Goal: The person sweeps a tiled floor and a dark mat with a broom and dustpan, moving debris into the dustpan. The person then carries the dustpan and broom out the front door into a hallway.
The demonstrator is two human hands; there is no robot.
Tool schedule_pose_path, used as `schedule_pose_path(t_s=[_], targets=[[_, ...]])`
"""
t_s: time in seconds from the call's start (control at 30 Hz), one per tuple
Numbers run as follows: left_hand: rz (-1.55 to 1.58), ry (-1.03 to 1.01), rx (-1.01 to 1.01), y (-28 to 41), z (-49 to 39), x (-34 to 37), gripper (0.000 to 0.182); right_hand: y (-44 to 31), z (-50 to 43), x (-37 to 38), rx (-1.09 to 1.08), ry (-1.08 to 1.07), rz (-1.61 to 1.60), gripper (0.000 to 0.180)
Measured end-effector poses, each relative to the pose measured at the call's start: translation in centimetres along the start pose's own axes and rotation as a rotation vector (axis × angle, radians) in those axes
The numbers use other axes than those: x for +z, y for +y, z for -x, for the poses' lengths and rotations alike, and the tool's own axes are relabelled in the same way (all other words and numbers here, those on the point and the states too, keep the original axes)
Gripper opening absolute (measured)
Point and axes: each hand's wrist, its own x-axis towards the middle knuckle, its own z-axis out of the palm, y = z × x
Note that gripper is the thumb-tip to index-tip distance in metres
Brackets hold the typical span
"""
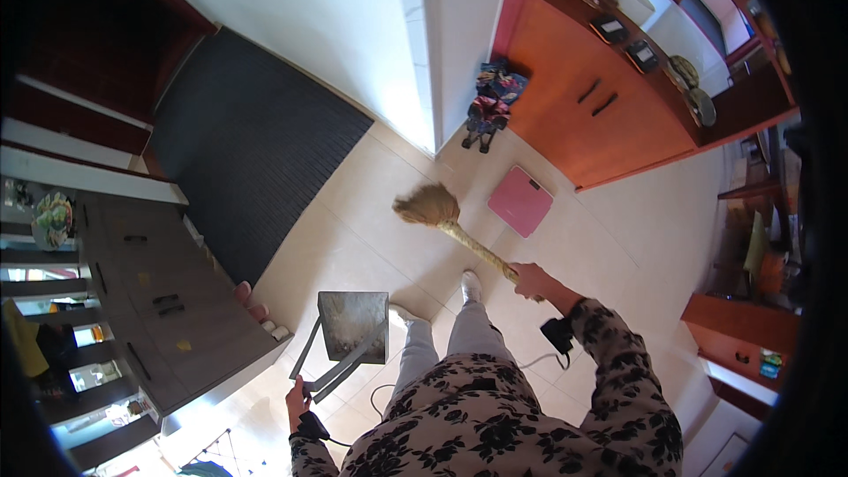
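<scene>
A straw broom [477, 246] is gripped near its handle's end by my right hand [532, 280], its bristles fanned over the tiled floor in front of my feet. At the lower left, my left hand [298, 404] is closed around the handle frame of a metal dustpan [354, 324]. The pan part, stained inside, lies beside my left shoe. Whether it touches the floor I cannot tell.
A pink bathroom scale [521, 201] lies on the floor beyond the broom. Behind it are a folded patterned umbrella or stroller-like item [489, 106] and an orange cabinet [596, 93]. A dark ribbed mat [258, 139] and a grey cabinet [179, 305] are left.
</scene>
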Motion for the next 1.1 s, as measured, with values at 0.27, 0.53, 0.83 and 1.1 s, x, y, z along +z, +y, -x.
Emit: schedule_pose_path(t_s=[0.27,0.53,0.83,1.1], targets=[[-0.102,0.059,-0.051,-3.4,-3.4,-3.8,0.042,-9.8,-6.7,-0.4,-0.253,0.221,0.249,0.055],[0.061,0.225,-0.032,-6.9,0.4,-6.5,0.033,-18.4,-25.7,1.1,-0.237,0.361,0.493,0.033],[0.118,0.205,-0.156,-13.2,-0.2,-8.2,0.037,-7.3,-7.6,2.6,-0.058,-0.036,0.559,0.06],[0.289,0.244,-0.296,-17.6,-3.5,-6.8,0.038,-19.4,-4.5,4.9,0.063,-0.287,0.116,0.064]])
